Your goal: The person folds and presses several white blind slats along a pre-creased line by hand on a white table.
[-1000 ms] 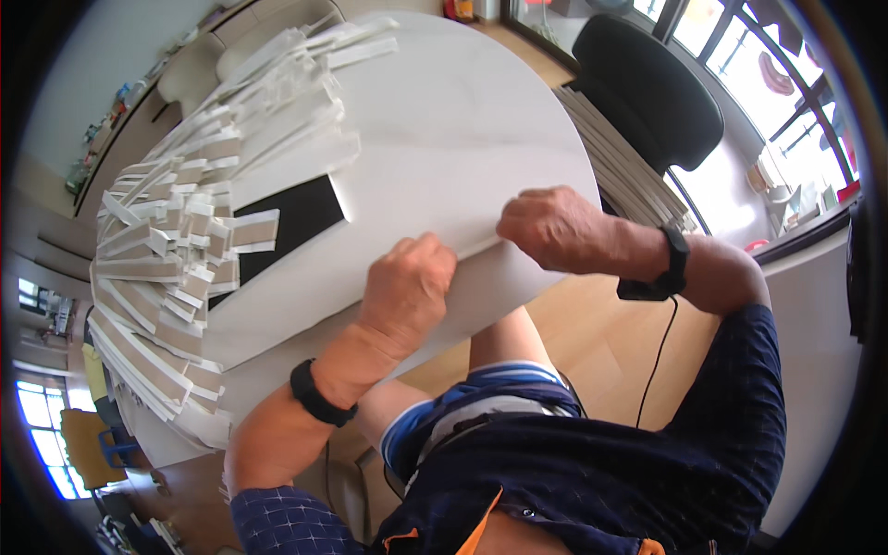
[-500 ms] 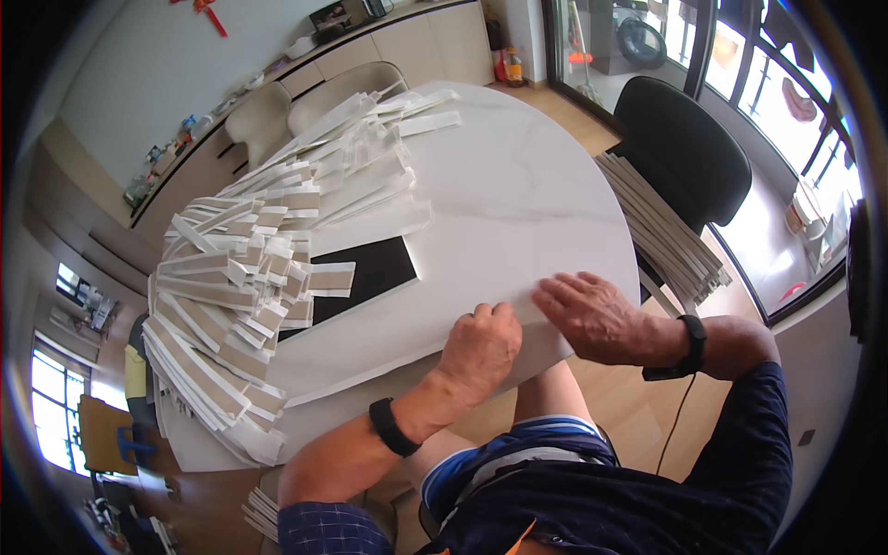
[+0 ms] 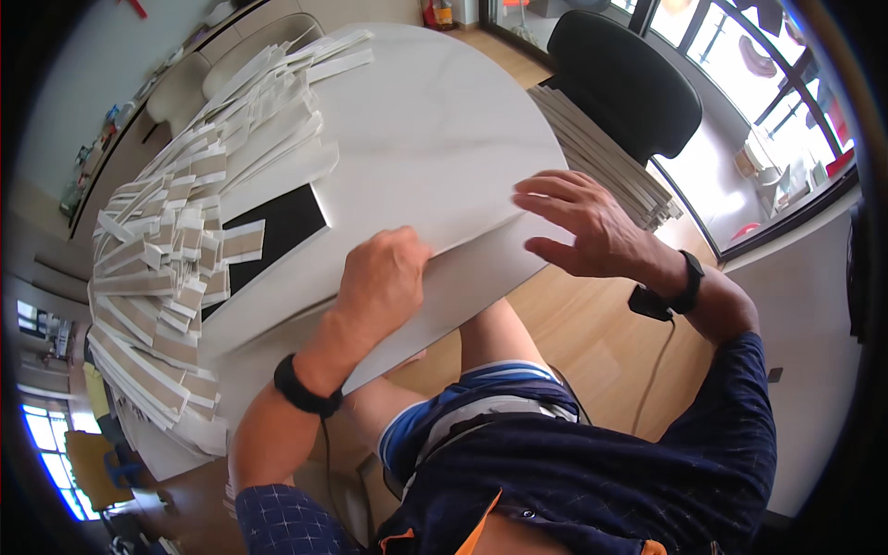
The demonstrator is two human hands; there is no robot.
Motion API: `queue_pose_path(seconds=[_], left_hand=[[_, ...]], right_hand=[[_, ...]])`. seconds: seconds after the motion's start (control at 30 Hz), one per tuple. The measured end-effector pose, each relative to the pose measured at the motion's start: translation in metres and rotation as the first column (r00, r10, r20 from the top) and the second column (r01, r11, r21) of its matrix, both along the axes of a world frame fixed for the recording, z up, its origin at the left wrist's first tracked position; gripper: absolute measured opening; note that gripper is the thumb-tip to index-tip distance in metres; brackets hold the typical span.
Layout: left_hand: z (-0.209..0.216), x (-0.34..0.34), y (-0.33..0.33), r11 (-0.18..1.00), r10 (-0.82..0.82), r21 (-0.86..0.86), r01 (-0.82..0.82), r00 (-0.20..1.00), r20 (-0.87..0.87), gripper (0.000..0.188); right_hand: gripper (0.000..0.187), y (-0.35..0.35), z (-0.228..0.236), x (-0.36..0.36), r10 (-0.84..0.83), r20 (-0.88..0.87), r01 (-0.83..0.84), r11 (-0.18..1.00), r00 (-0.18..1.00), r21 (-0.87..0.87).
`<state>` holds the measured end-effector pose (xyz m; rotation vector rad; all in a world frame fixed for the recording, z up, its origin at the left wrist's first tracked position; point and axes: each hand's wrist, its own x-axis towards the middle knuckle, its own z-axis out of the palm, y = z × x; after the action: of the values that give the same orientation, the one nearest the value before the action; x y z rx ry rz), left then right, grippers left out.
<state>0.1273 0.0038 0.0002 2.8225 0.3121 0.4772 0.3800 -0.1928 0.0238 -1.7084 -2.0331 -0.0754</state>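
My left hand (image 3: 384, 277) is curled closed at the near side of the round white table (image 3: 435, 120). It grips the edge of a long white strip (image 3: 479, 235) that runs along the tabletop and continues past the fist toward the right. The grip itself is partly hidden by the knuckles. To the right, my right hand (image 3: 587, 227) hovers by the strip's far right end with its fingers spread and thumb apart, holding nothing I can see. A black flat sheet (image 3: 294, 222) lies left of centre, partly under a fan of white and beige strips (image 3: 176, 268).
More pale strips (image 3: 601, 153) are stacked on a black chair (image 3: 629, 83) at the right. Beige chairs (image 3: 254, 51) stand beyond the table's far left side. A cable (image 3: 655, 370) hangs from the band on my right wrist toward the wooden floor (image 3: 518, 324).
The view has shifted, so the table sits further left and up. My left hand has moved left along the strip, away from my right hand. My right hand's fingers have spread.
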Motion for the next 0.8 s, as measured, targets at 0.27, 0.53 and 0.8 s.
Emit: queue_pose_path(seconds=[0.27,0.53,0.8], left_hand=[[0.015,-0.037,0.026,0.923,0.142,-0.359,-0.136,0.99,-0.01,0.014],[0.0,-0.097,0.011,0.98,0.197,0.023,-0.199,0.976,0.09,0.003],[-0.004,-0.092,0.005,0.966,0.156,0.204,-0.157,0.987,0.021,0.006]], right_hand=[[0.005,0.062,-0.022,-0.026,0.158,-0.13,-0.159,0.987,0.979,0.006],[0.005,0.056,-0.031,-0.029,0.174,-0.075,-0.169,0.984,0.982,0.063],[0.029,0.041,-0.017,-0.059,0.047,0.2,-0.032,0.997,0.979,-0.077]])
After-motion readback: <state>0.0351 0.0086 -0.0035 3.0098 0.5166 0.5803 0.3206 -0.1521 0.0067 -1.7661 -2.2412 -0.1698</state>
